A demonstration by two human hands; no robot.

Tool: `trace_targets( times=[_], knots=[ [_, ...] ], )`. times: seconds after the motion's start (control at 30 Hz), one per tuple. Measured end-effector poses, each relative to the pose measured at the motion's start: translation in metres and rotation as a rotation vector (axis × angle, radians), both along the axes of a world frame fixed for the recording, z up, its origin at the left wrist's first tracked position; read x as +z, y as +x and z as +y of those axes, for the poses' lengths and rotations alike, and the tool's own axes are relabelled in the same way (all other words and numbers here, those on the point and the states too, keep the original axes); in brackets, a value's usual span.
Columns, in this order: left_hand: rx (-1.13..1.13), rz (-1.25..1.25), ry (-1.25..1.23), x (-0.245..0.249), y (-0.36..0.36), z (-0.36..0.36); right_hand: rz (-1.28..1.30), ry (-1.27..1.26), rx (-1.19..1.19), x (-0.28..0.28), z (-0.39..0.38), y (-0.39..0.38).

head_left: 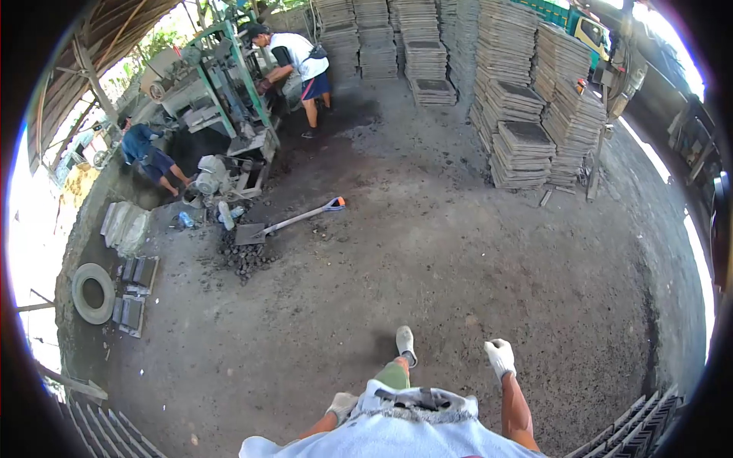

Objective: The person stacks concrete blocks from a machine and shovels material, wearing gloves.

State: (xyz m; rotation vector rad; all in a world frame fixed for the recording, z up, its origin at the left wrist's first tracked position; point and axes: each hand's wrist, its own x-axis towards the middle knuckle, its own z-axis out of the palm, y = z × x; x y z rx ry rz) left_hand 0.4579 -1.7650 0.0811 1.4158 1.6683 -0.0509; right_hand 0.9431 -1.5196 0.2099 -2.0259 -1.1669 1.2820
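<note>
My right hand [500, 357], in a white work glove, hangs out in front of me on the right. Its fingers are curled closed, and no object shows in them. Low beside my waist is my left hand [343, 406], gloved too and partly covered by my light blue shirt [405, 431]; its fingers are hidden. Both hands are apart from any object, over the dusty floor. One shoe [405, 343] is stretched forward between them.
A shovel [294, 220] lies by dark rubble at left. Two people [305, 57] are around a green-framed machine [229, 76]. Tall stacks of boards [504, 46] line the back. A tire [93, 293] leans at far left near dark blocks [140, 271]. Racks stand at both lower corners.
</note>
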Motion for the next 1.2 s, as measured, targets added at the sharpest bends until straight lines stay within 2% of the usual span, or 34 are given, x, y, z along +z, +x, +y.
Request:
trace_targets(
  times=[0.07, 0.1, 0.13, 0.17, 0.2, 0.23, 0.27, 0.33, 0.4, 0.47, 0.5, 0.53, 0.57, 0.67, 0.7, 0.73, 0.77, 0.8, 0.83, 0.87, 0.9, 0.93, 0.97, 1.0, 1.03, 1.1, 1.13, 1.17, 1.2],
  knots=[
    [-0.117, 0.056, 0.06, -0.021, -0.019, 0.073, -0.077, 0.08, 0.143, -0.08, 0.043, 0.0],
    [-0.149, 0.07, 0.066, -0.012, -0.01, 0.095, -0.012, -0.032, 0.072, -0.059, 0.053, -0.018],
    [-0.091, 0.04, -0.012, -0.013, -0.016, 0.152, 0.016, -0.007, 0.113, -0.087, 0.066, -0.01],
    [-0.087, 0.066, 0.226, -0.071, -0.026, 0.188, 0.043, -0.096, 0.049, -0.056, 0.083, -0.017],
    [0.443, -0.129, 0.008, -0.021, -0.022, 0.255, 0.086, -0.18, -0.024, -0.026, 0.1, -0.035],
    [0.607, -0.316, 0.01, 0.028, -0.018, 0.306, 0.031, -0.166, 0.065, -0.021, 0.109, -0.034],
    [0.708, -0.475, -0.103, 0.073, -0.02, 0.351, -0.023, -0.15, 0.155, -0.024, 0.111, -0.027],
    [0.62, -0.407, 0.152, 0.077, -0.028, 0.439, -0.069, -0.252, 0.087, -0.074, 0.115, -0.004],
    [0.61, -0.371, 0.318, 0.062, -0.046, 0.52, -0.069, -0.36, 0.149, -0.08, 0.149, 0.001],
    [0.793, -0.427, 0.26, 0.082, -0.043, 0.584, -0.011, -0.457, 0.107, -0.098, 0.195, 0.006],
    [0.864, -0.46, 0.219, 0.076, -0.045, 0.614, 0.075, -0.349, 0.089, -0.13, 0.219, 0.014],
    [0.935, -0.494, 0.177, 0.067, -0.048, 0.638, 0.169, -0.258, 0.044, -0.124, 0.256, 0.007],
    [0.915, -0.474, 0.067, 0.05, -0.058, 0.654, 0.158, -0.245, 0.079, -0.123, 0.297, 0.009],
    [1.004, -0.442, -0.029, 0.011, -0.014, 0.67, 0.129, -0.205, 0.183, -0.123, 0.408, 0.021],
    [0.84, -0.324, 0.028, -0.003, -0.004, 0.677, 0.12, -0.192, 0.218, -0.125, 0.44, 0.026],
    [0.674, -0.207, 0.083, -0.011, 0.004, 0.684, -0.028, -0.122, 0.307, -0.141, 0.478, 0.027],
    [0.72, -0.23, 0.054, -0.009, 0.015, 0.688, -0.022, -0.109, 0.22, -0.154, 0.51, 0.025],
    [0.767, -0.252, 0.026, -0.007, 0.024, 0.692, -0.058, -0.142, 0.254, -0.128, 0.553, 0.018],
    [0.471, -0.122, 0.171, -0.037, 0.016, 0.693, 0.092, -0.235, 0.155, -0.093, 0.598, 0.002],
    [0.116, 0.072, 0.417, -0.063, 0.012, 0.696, 0.039, -0.244, 0.095, -0.099, 0.639, -0.002],
    [0.146, 0.083, 0.339, -0.069, 0.01, 0.708, 0.039, -0.222, 0.074, -0.082, 0.679, -0.013],
    [0.176, 0.092, 0.262, -0.073, 0.007, 0.723, 0.052, -0.144, 0.123, -0.124, 0.713, 0.002],
    [0.405, -0.017, 0.127, -0.059, 0.003, 0.739, 0.068, -0.181, 0.091, -0.126, 0.742, -0.005],
    [0.636, -0.14, 0.013, -0.018, 0.004, 0.778, 0.075, -0.195, 0.065, -0.124, 0.783, -0.015],
    [0.863, -0.271, -0.104, 0.0, -0.002, 0.807, 0.056, -0.203, 0.091, -0.125, 0.811, -0.03],
    [1.01, -0.338, -0.09, -0.022, -0.032, 0.834, 0.016, -0.216, 0.142, -0.127, 0.856, -0.066],
    [1.083, -0.373, -0.084, -0.037, -0.051, 0.842, 0.019, -0.208, 0.191, -0.146, 0.867, -0.076],
    [0.994, -0.34, -0.073, -0.067, -0.072, 0.852, -0.043, -0.17, 0.209, -0.145, 0.88, -0.102],
    [1.022, -0.327, -0.057, -0.069, -0.091, 0.883, -0.064, -0.224, 0.217, -0.135, 0.897, -0.13]
  ],
)
